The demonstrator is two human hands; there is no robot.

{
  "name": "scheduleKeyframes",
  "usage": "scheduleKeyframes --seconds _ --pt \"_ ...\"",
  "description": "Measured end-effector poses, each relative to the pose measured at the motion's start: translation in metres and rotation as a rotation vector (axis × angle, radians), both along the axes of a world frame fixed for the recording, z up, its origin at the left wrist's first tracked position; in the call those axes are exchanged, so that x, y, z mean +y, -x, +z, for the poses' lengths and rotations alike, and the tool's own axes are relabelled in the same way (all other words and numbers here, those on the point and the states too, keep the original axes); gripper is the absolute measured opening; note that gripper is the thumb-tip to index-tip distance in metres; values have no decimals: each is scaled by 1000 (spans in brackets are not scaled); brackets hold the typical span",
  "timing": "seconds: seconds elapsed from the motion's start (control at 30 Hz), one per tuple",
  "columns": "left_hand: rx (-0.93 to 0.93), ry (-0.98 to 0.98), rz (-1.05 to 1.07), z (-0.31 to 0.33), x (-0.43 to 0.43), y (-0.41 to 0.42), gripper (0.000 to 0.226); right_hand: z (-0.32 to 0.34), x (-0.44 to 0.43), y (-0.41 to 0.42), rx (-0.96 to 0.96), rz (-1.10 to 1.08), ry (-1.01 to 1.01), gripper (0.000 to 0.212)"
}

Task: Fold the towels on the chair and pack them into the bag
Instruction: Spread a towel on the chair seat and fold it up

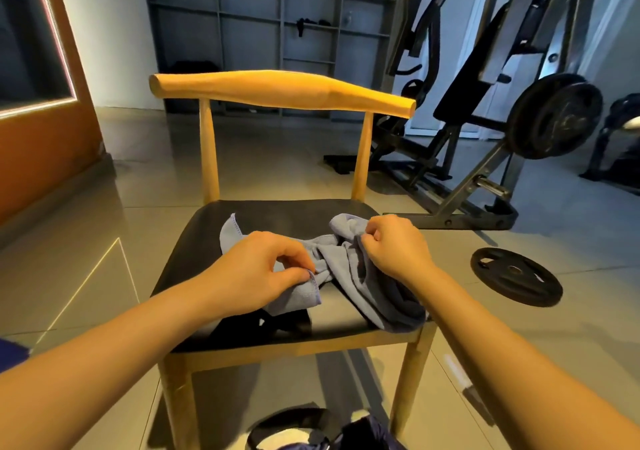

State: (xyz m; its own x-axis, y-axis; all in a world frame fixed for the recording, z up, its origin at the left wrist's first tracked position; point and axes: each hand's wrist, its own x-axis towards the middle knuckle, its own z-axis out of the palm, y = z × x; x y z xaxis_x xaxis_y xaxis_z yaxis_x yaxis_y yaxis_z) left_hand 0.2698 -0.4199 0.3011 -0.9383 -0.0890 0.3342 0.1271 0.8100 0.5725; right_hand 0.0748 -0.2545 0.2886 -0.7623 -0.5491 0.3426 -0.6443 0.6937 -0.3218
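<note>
A crumpled light-blue towel [341, 266] with a darker stitched hem lies on the black seat of a wooden chair [194, 241]. My left hand [256, 269] pinches the towel's near-left hemmed edge between thumb and fingers. My right hand [394, 245] is closed on a bunched part of the towel at its far right. A darker piece of cloth [405, 304] shows under the towel's right side, near the seat's front corner. A dark bag [360, 432] with a black strap sits on the floor below the chair's front edge, partly cut off by the frame.
The chair's wooden backrest [277, 89] rises behind the seat. A black weight plate [516, 276] lies on the tiled floor to the right. A weight machine [519, 103] stands at the back right. An orange wall [45, 137] stands at the left.
</note>
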Motion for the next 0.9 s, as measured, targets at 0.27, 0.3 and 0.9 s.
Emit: scheduleKeyframes --seconds 0.27,0.3,0.9 --pt "158 -156 -53 19 10 4 11 47 37 -40 -691 242 516 16" --pt "159 -164 -63 20 13 4 10 48 40 -46 -703 252 502 13" --pt "220 -153 -126 19 47 14 2 34 56 -86 -588 473 285 20"
